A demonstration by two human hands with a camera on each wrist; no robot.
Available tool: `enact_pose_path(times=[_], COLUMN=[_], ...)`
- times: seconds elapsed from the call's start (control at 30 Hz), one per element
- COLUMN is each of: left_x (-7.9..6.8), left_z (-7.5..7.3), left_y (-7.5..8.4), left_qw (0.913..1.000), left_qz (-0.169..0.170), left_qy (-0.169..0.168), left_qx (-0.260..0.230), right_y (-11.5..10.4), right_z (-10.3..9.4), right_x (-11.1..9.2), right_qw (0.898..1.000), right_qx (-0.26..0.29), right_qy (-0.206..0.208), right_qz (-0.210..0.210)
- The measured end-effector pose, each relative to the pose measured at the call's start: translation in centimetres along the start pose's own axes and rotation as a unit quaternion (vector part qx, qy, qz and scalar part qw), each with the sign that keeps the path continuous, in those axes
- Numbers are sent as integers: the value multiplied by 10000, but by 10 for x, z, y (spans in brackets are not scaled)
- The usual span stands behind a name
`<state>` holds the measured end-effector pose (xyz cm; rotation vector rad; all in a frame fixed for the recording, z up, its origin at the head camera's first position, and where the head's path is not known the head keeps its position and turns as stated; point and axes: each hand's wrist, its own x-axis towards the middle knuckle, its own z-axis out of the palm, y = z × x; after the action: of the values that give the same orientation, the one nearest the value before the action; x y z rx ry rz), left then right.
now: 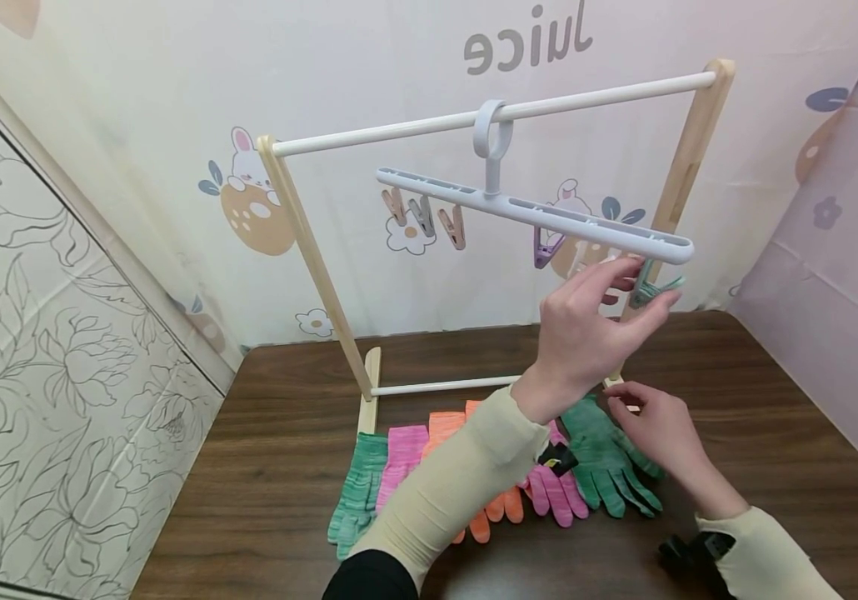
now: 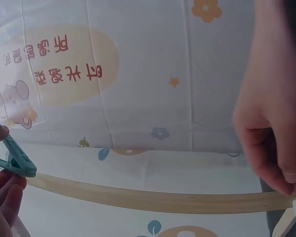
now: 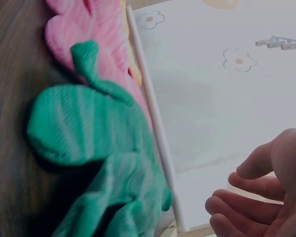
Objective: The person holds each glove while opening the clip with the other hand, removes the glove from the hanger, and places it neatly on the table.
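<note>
My left hand (image 1: 586,321) is raised to the right end of the white hanger (image 1: 586,223), pinching a teal clothespin (image 1: 646,287) between thumb and fingers. In the left wrist view the same clothespin (image 2: 18,160) shows at the left edge. Lower down, my right hand (image 1: 657,425) hovers beside the cuff of a green glove (image 1: 605,454), fingers loosely bent. The right wrist view shows nothing between the fingers of the right hand (image 3: 266,192), with the green glove (image 3: 89,123) to their left.
The hanger hooks over the white rail (image 1: 391,131) of a wooden rack. Several other clothespins hang from it, including a purple one (image 1: 546,247). A green glove (image 1: 357,492), pink gloves and orange gloves lie in a row on the brown table (image 1: 249,475), partly behind my left sleeve.
</note>
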<state>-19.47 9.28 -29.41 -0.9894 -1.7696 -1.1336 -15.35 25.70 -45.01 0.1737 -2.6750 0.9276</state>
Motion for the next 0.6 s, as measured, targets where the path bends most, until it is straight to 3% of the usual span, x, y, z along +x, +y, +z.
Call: enact_pose_path(times=[0.3, 0.47, 0.6], left_x=[-15, -37, -61], left_z=[-14, -28, -47], left_y=[-12, -25, -35], left_qw=[9998, 9989, 9963], left_qz=[-126, -232, -422], left_qy=[-15, 63, -89], left_qx=[153, 408, 749], right_y=[-22, -35, -44], right_z=[-9, -14, -15], right_x=[0, -2, -3], right_qw=[9997, 9990, 9979], right_qx=[230, 214, 227], right_qy=[83, 340, 466], right_qz=[-1, -194, -388])
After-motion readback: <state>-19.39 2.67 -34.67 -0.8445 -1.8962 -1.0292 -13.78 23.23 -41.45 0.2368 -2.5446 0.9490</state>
